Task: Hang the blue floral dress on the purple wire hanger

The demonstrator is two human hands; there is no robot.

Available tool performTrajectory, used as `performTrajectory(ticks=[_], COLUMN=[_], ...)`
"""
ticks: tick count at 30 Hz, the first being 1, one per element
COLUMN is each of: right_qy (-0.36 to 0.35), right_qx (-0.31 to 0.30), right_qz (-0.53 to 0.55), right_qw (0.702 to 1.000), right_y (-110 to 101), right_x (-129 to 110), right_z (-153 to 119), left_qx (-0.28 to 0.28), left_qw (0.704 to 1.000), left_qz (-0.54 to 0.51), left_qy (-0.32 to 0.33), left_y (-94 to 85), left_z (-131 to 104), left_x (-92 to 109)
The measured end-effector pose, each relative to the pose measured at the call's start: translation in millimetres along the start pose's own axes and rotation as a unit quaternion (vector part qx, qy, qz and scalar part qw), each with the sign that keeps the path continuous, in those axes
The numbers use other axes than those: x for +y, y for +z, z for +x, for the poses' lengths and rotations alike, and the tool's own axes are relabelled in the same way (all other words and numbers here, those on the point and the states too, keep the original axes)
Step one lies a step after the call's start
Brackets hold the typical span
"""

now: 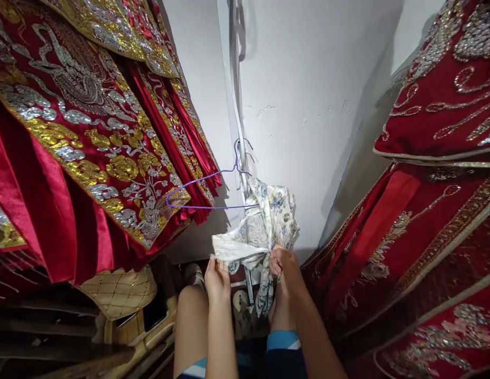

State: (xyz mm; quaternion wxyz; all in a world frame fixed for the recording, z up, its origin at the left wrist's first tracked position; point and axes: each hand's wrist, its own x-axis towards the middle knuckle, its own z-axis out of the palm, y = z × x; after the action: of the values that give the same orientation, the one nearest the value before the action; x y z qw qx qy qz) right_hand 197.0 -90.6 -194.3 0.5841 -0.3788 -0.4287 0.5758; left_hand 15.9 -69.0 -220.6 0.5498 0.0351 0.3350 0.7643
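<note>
Garment (274, 213) in fingers (218, 263); partly on hanger (213, 207)

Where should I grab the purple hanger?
I'd pinch the purple hanger by its slim neck, just under the hook, coming from the left: that part is bare, while floral cloth covers its right side.

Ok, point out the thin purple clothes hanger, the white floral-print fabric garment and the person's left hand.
Thin purple clothes hanger (217, 207): head view, on its lower bar.
White floral-print fabric garment (275, 216): head view, on its printed folds.
Left hand (218, 277): head view, on the middle of the hand.
</note>
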Motion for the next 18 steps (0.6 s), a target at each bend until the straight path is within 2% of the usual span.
performTrajectory(ticks=[2, 4, 7, 8, 10, 12, 14, 16, 18], right_qy=[0.039, 0.081, 0.118, 0.109, 0.063, 0.01, -0.019, -0.029, -0.044], right_qx=[-0.068, -0.125, -0.181, -0.182, -0.144, -0.063, 0.009, 0.047, 0.055], right_qz=[-0.077, -0.137, -0.206, -0.229, -0.241, -0.189, -0.129, -0.107, -0.138], right_qw=[0.994, 0.979, 0.955, 0.95, 0.958, 0.98, 0.991, 0.993, 0.988], right_y=[-20.2, -35.8, -44.7, -43.6, -37.4, -30.4, -27.4, -30.0, -36.0], right_x=[0.2, -0.3, -3.2, -4.2, -5.3, -4.9, -4.1, -5.0, -8.9], right_z=[-0.2, -5.5, -14.2, -15.4, -15.4, -15.8, -21.5, -33.2, -46.3], left_qx=[0.018, 0.003, -0.111, -0.159, -0.248, -0.337, -0.429, -0.509, -0.564], left_qw=[1.0, 1.0, 0.992, 0.984, 0.959, 0.916, 0.847, 0.768, 0.702], left_qz=[0.001, 0.015, 0.06, 0.08, 0.134, 0.215, 0.304, 0.378, 0.424], left_qy=[0.008, 0.014, 0.02, 0.019, 0.016, 0.035, 0.069, 0.093, 0.096], left_y=[-4.2, -3.4, 10.0, 16.8, 31.2, 44.8, 56.3, 65.1, 70.3], left_z=[-11.6, -24.8, -47.8, -56.6, -76.2, -98.5, -122.9, -147.4, -167.7], left_x=[-5.9, -3.9, 3.6, 4.3, 0.8, -7.4, -14.9, -16.1, -8.9])
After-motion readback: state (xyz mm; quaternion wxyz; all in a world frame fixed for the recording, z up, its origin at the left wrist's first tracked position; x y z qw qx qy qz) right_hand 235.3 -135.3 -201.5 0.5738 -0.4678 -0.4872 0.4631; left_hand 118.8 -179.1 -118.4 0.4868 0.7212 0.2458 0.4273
